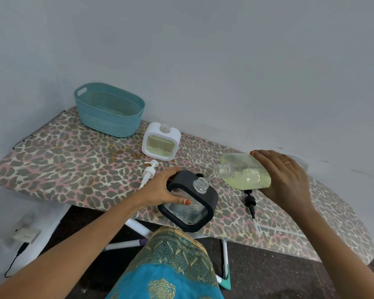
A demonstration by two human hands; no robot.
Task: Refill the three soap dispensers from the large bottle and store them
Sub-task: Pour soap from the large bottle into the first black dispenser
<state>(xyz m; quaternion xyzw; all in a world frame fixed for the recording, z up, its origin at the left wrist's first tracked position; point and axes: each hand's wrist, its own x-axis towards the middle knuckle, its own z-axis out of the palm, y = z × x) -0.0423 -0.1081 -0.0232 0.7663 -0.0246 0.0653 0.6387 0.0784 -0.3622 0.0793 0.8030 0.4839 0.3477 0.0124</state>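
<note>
1. Left hand [163, 189] clamps the black-framed square clear-glass soap dispenser [189, 201] by its left side: fingers over the top corner, thumb on the clear front. Dispenser stands tilted at the near edge of the leopard-print ironing board [63, 160], pump off, threaded neck open.
2. Right hand [284, 180] wraps over the large clear plastic bottle of yellow-green soap [244, 174], gripping its body from the right. Bottle is tipped almost flat, uncapped threaded mouth pointing left and down, just above the black dispenser's neck.
3. A thin clear stream runs from the bottle mouth into the dispenser neck. The black dispenser looks nearly empty; exact level can't be told.
4. Bottle sits directly right of the black dispenser, between the two hands, mouths almost touching.
5. White-framed square soap dispenser [161, 142] stands upright behind them, mid-board, well clear of both hands, neck open, partly filled with yellow-green liquid.
6. White pump head with tube [148, 172] lies flat on the board, just beyond the left hand.
7. Black pump head with clear tube [251, 202] lies flat on the board, under and just in front of the bottle, near the right wrist.
8. Teal woven-look plastic oval basket [109, 110] stands at the far left end of the board near the wall, away from both hands.
9. Thin ring on a right-hand finger.
10. No readable brand, label or writing on bottle, dispensers or basket.
</note>
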